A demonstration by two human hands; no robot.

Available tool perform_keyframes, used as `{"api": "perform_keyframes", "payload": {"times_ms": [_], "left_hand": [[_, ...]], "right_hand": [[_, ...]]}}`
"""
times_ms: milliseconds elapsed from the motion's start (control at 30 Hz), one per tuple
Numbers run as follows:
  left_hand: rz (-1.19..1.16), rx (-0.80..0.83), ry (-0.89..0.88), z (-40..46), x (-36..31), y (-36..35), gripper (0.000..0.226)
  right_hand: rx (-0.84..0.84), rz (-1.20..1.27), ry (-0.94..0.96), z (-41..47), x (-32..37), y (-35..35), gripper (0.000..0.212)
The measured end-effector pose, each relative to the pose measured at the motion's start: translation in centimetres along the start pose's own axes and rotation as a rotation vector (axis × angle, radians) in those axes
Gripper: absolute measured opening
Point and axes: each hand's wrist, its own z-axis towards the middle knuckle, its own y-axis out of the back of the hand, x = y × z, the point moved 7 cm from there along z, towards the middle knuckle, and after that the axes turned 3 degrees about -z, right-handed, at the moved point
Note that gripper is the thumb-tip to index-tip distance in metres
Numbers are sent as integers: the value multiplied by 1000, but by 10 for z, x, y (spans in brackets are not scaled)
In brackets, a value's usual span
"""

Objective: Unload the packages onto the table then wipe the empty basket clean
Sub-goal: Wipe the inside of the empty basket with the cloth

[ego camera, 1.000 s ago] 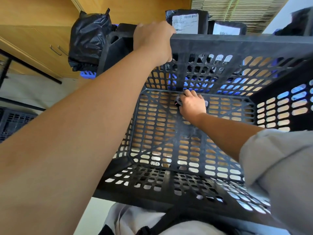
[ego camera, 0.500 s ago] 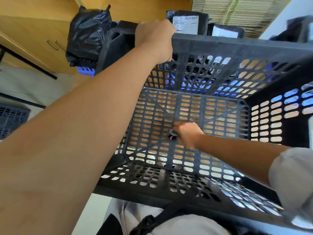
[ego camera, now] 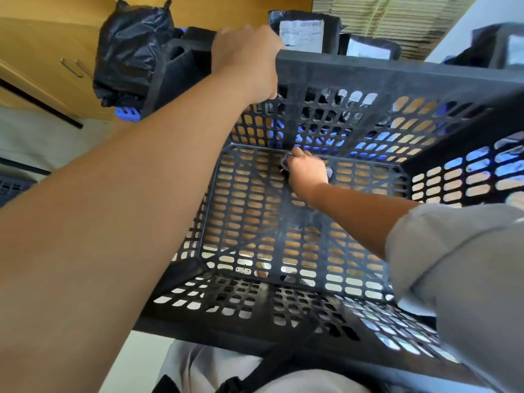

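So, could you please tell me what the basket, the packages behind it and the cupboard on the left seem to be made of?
The basket looks like moulded dark plastic, matt, with a slotted lattice and a solid rim. The packages seem wrapped in black plastic film, slightly glossy and creased, with white printed paper labels. The cupboard looks like wood or wood-look laminate, smooth and yellowish, with slim metal handles; which of the two cannot be told.
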Motion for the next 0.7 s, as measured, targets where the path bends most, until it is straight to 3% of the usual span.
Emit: {"api": "perform_keyframes", "payload": {"times_ms": [167,333,500,700], "left_hand": [[-17,-2,-10,-1,-2,-2,29],[-4,-1,-12,1,-1,-1,30],[-7,-2,-18,1,0,0,31],[-20,8,-16,1,-3,1,29]], "right_hand": [[61,-14,70,-16,5,-20,18],[186,-63,338,-73,29,-45,12],[264,-47,524,-120,48,-72,22],[644,52,639,-148,60,-91,11]]}}
